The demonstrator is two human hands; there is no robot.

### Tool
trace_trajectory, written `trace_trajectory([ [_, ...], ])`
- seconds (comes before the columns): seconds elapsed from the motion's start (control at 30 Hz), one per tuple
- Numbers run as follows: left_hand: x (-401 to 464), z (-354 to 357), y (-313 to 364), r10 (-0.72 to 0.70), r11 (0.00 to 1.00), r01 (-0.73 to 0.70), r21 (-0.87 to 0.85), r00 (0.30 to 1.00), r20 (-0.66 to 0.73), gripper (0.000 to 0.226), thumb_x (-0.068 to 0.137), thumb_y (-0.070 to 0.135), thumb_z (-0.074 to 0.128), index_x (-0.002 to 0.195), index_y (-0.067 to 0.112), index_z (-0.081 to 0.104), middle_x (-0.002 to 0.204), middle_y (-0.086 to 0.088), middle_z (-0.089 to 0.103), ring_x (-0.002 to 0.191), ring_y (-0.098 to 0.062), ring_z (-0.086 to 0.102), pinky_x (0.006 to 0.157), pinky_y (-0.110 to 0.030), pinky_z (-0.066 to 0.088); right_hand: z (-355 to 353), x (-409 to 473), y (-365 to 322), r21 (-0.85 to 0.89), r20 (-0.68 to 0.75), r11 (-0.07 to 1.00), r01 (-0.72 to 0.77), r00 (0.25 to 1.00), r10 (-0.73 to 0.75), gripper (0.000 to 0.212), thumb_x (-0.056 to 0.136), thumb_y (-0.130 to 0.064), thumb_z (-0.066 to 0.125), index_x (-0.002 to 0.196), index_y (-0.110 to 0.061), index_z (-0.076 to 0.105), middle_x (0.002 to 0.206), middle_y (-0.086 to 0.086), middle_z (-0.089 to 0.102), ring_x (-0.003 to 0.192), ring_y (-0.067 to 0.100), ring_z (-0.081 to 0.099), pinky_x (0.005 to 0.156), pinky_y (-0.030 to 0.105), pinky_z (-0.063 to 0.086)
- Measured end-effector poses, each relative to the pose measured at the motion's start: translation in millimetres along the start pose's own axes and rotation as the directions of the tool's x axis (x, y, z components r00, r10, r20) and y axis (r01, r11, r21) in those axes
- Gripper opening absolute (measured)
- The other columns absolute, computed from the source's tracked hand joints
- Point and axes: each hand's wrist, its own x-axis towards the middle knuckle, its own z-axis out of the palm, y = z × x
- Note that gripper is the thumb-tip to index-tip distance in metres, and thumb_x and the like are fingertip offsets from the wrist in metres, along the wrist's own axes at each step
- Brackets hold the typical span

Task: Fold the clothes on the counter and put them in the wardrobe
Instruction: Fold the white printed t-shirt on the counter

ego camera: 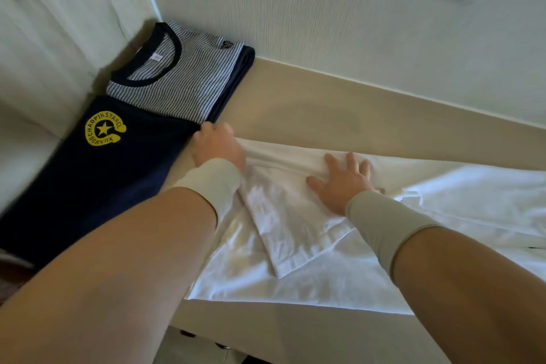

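Our right hand (344, 179) presses flat, fingers spread, on the white shirt (310, 245) spread across the near tabletop (310, 115). Our left hand (217, 146) blurs at its far-left edge; grip unclear. Two folded shirts (177, 80) fill the left corner; bare tabletop lies beyond.

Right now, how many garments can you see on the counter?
3. A folded striped shirt in the far left corner, a navy shirt in front of it, and a white shirt spread under both hands. Others may lie out of view.

Two folded shirts (165, 91) lie left of the spread shirt (310, 245) on the counter (325, 115)
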Motion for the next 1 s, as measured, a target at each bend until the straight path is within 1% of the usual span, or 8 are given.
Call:
trace_trajectory([
  [0.07, -13.1, 9.6, 15.0, 0.269, 0.963, -0.269, -0.008, 0.963, -0.017, 0.031, 0.091, 0.022, 0.045, 0.120, 0.024, 0.057, 0.134, -0.004, 0.044, 0.123, -0.027, 0.039, 0.100, -0.040, 0.033, -0.6, 8.1, 1.3, -0.003, 0.021, 1.000, 0.012, 1.000, -0.012, 0.076, 0.086, -0.076, 0.028, 0.151, -0.044, 0.004, 0.162, -0.002, -0.009, 0.147, 0.033, -0.011, 0.110, 0.067, 0.017],
  [0.13, -29.5, 24.2, 23.8, 0.451, 0.886, -0.463, 0.019, 0.871, 0.193, 0.043, 0.095, 0.035, 0.039, 0.136, 0.029, 0.045, 0.151, 0.000, 0.030, 0.139, -0.024, 0.025, 0.111, -0.043, 0.022, 0.5, 10.8, 2.0, -0.022, 0.028, 1.000, 0.018, 0.999, -0.018, 0.078, 0.085, -0.077, 0.025, 0.151, -0.043, 0.002, 0.162, 0.001, -0.009, 0.147, 0.033, -0.012, 0.112, 0.066, 0.015],
  [0.23, -39.9, 40.2, 14.9, 0.382, 0.862, -0.486, 0.141, 0.807, 0.450, 0.060, 0.097, 0.051, 0.023, 0.152, 0.041, 0.001, 0.161, 0.011, -0.012, 0.148, -0.022, -0.013, 0.115, -0.058, -0.003, 1.8, 9.4, 1.9, -0.010, 0.050, 1.000, -0.004, 0.999, 0.005, 0.080, 0.086, -0.076, 0.032, 0.151, -0.044, -0.002, 0.161, -0.005, -0.015, 0.147, 0.031, -0.015, 0.108, 0.072, 0.015],
  [0.3, -30.4, 38.7, 12.9, 0.355, 0.866, -0.482, 0.134, 0.781, 0.513, 0.060, 0.098, 0.049, 0.022, 0.150, 0.044, -0.007, 0.159, 0.013, -0.019, 0.147, -0.021, -0.019, 0.114, -0.060, -0.007, -4.1, 9.0, 2.1, -0.056, 0.051, 0.998, 0.014, 0.999, -0.011, 0.086, 0.085, -0.075, 0.038, 0.152, -0.041, -0.003, 0.162, -0.001, -0.014, 0.147, 0.035, -0.013, 0.114, 0.065, 0.014],
  [0.43, -5.7, 17.5, 17.7, 0.343, 0.885, -0.460, 0.065, 0.742, 0.576, 0.062, 0.098, 0.035, 0.037, 0.152, 0.039, 0.008, 0.162, 0.008, -0.008, 0.149, -0.019, -0.010, 0.116, -0.058, 0.003, -20.0, 6.1, 1.2, -0.132, 0.068, 0.989, 0.074, 0.996, -0.066, 0.087, 0.088, -0.062, 0.052, 0.155, -0.027, 0.011, 0.162, 0.010, 0.005, 0.148, 0.034, 0.008, 0.120, 0.043, 0.012],
  [0.6, -28.7, 5.9, -4.6, 0.496, 0.856, -0.511, 0.075, 0.854, 0.158, 0.026, 0.093, 0.027, 0.048, 0.118, 0.025, 0.054, 0.130, 0.000, 0.043, 0.125, -0.022, 0.038, 0.102, -0.038, 0.037, -23.8, -11.8, 9.9, -0.004, -0.275, 0.988, 0.154, 0.950, -0.149, 0.043, 0.090, -0.037, 0.057, 0.129, -0.019, 0.052, 0.135, 0.006, 0.046, 0.126, 0.027, 0.041, 0.100, 0.038, 0.042],
  [0.8, -57.7, -11.4, -7.9, 0.515, 0.746, -0.663, 0.055, 0.628, 0.584, 0.012, 0.090, 0.015, 0.049, 0.083, 0.024, 0.053, 0.098, 0.004, 0.056, 0.089, -0.019, 0.055, 0.078, -0.029, 0.045, -22.1, -28.1, 20.1, -0.058, -0.118, 0.998, 0.024, 0.992, -0.031, 0.032, 0.092, -0.042, 0.048, 0.101, -0.013, 0.058, 0.107, 0.010, 0.063, 0.097, 0.031, 0.058, 0.074, 0.031, 0.043],
  [1.0, -76.7, -11.8, -15.5, 0.466, 0.706, -0.690, 0.156, 0.620, 0.631, 0.029, 0.082, 0.015, 0.061, 0.104, 0.030, 0.051, 0.114, 0.004, 0.041, 0.106, -0.019, 0.043, 0.085, -0.035, 0.047, -21.2, -43.0, 32.1, 0.029, -0.008, 0.999, -0.018, 1.000, 0.019, 0.044, 0.094, -0.046, 0.046, 0.097, -0.005, 0.062, 0.081, 0.007, 0.058, 0.080, 0.029, 0.057, 0.066, 0.029, 0.042],
])
